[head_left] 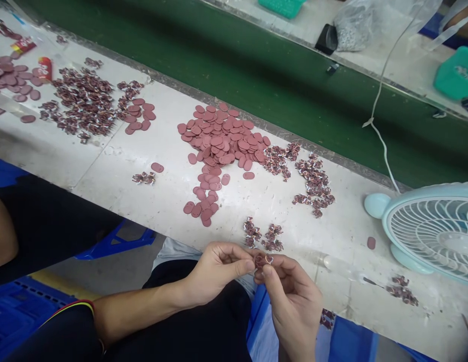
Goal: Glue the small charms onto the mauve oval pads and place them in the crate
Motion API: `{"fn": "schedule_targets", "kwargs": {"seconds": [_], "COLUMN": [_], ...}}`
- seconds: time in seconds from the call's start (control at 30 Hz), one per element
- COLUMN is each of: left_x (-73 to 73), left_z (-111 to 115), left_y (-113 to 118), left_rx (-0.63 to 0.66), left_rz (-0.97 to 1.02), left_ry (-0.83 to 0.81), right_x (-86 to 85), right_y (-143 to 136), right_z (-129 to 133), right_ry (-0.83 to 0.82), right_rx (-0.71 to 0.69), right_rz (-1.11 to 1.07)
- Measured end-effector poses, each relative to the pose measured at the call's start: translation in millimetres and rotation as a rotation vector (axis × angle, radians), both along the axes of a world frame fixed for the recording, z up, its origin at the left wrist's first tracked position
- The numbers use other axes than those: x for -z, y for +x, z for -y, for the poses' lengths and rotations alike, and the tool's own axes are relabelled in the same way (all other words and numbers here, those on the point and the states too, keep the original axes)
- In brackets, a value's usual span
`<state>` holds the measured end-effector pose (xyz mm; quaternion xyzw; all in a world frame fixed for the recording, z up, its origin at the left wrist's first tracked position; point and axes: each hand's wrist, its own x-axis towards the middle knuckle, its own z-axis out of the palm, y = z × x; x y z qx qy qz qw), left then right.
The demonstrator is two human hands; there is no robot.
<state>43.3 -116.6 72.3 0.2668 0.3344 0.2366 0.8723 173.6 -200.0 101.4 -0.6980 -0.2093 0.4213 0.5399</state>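
Note:
Near the table's front edge, my left hand [220, 271] and my right hand [292, 294] meet, both closed in a pinch on one small brown figure [261, 260] with a pale, ring-like detail. Fingertips cover part of it, and its exact shape is too small to tell. Just beyond my fingers lie two small clusters of similar brown figures [272, 237]. Farther up the table spreads a heap of flat reddish-brown oval pieces [218, 138], some with small holes. More brown figures [314, 183] lie to the right of that heap.
A light-blue fan [437, 231] stands at the right, near a thin dark-tipped tool [373, 282] and several figures [402, 290]. At the left are another figure pile [85, 100] and a person's arm [3, 231]. A green strip [256, 75] runs behind the table [120, 151].

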Motion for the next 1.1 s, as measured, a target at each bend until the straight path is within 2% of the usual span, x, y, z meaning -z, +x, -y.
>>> {"fn": "schedule_targets", "kwargs": {"seconds": [0.2, 0.37, 0.43, 0.5, 0.57, 0.67, 0.77, 0.83, 0.9, 1.03, 1.1], "left_x": [-0.3, 2.2, 2.1, 1.3, 1.4, 6.5, 15.1, 17.7, 14.7, -3.2, -11.4], "left_z": [-5, -6, -14, -35, -68, -126, -167, -178, -180, -175, -170], "left_y": [1, -1, -5, -10, -15, -16, -9, -3, 1, 7, 9], "left_rx": [-0.01, -0.008, 0.047, 0.118, 0.205, 0.375, 0.446, 0.505, 0.559, 0.622, 0.646], "left_rz": [0.002, -0.028, -0.05, -0.15, -0.376, -0.914, -1.019, -1.004, -0.994, -0.984, -1.002], "left_ry": [0.029, 0.064, 0.153, 0.386, 0.776, 1.426, 1.534, 1.554, 1.575, 1.576, 1.481], "right_x": [5.4, 17.9, 23.5, 28.0, 32.0, 40.6, 53.8, 63.9, 74.6, 97.9, 108.9], "right_y": [-2, 0, 6, 17, 32, 55, 74, 82, 88, 106, 115], "right_z": [1, 3, 7, 18, 36, 75, 121, 152, 181, 237, 261], "right_ry": [0.039, 0.087, 0.124, 0.171, 0.187, 0.12, 0.014, -0.045, -0.074, -0.152, -0.254], "right_rx": [0.022, 0.033, 0.072, 0.157, 0.279, 0.458, 0.639, 0.739, 0.819, 0.959, 0.976], "right_rz": [-0.005, -0.06, -0.115, -0.131, -0.101, -0.03, 0.0, 0.021, 0.079, 0.27, 0.346]}}
